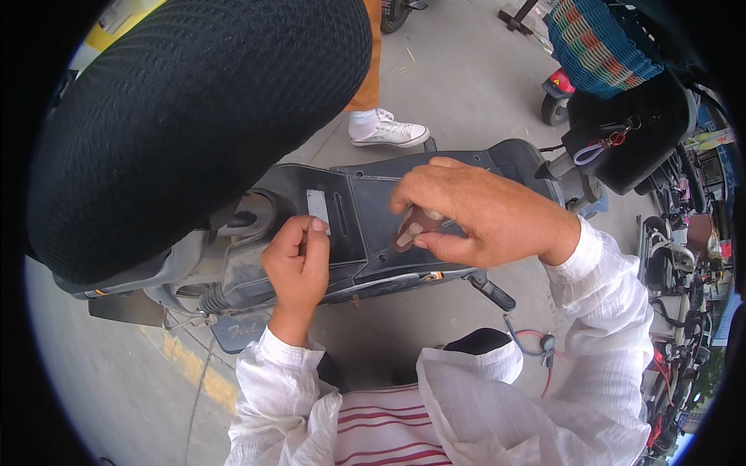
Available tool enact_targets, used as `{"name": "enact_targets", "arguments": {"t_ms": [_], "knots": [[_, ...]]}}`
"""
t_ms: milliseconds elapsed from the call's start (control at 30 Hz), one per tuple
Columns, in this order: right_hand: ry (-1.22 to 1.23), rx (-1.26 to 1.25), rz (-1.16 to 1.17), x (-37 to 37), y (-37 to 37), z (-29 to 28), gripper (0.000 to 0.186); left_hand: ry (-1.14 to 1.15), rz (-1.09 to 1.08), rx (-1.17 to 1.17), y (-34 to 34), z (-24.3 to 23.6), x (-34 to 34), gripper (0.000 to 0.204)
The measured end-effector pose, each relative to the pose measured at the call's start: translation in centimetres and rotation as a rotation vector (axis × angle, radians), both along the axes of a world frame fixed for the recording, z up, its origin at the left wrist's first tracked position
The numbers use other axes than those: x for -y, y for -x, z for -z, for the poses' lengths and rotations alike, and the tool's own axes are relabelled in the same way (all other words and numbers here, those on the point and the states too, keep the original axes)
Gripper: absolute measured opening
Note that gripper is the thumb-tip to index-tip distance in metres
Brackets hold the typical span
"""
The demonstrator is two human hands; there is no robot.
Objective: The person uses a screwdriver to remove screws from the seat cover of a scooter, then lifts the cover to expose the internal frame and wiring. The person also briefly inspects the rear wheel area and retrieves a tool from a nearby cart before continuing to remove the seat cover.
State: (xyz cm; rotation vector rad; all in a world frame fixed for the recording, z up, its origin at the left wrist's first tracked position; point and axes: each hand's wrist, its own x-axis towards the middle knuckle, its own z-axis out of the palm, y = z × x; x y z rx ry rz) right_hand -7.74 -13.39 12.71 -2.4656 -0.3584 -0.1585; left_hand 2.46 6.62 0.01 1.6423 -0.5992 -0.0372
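My left hand [298, 266] is closed above the dark footboard [381, 202] of a scooter, thumb pressed toward the curled forefinger. Whatever it may pinch is too small to make out. To its right, my right hand [478, 213] is bent over the footboard with thumb and forefinger curved toward each other. A brownish shape with pale spots [409, 233] shows between them; I cannot tell whether it is a held thing or shaded folded fingers. Just beyond my left fingertips, a pale rectangular label [317, 205] lies on the footboard.
A black mesh-covered seat [202, 116] looms at upper left. Someone's white shoe [391, 130] stands beyond the scooter. At right are a woven basket [602, 46] and hanging keys [598, 147]. A red hose [549, 373] lies on the ground, near parked bikes [684, 287].
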Motion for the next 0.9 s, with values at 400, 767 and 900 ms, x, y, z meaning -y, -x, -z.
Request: {"name": "enact_targets", "arguments": {"t_ms": [400, 767, 900], "knots": [[0.041, 0.033, 0.053, 0.3, 0.4, 0.4, 0.022, -0.029, 0.013, -0.018, 0.1, 0.0, 0.0, 0.014], [-0.016, -0.005, 0.193, -2.9, 0.7, 0.1, 0.022, -0.067, 0.26, 0.389, 4.7, 1.1, -1.1, 0.009], [-0.016, -0.037, 0.188, -3.0, 1.2, -0.1, 0.023, -0.281, 0.58, 0.275, 8.6, 2.9, -1.4, 0.017]]}}
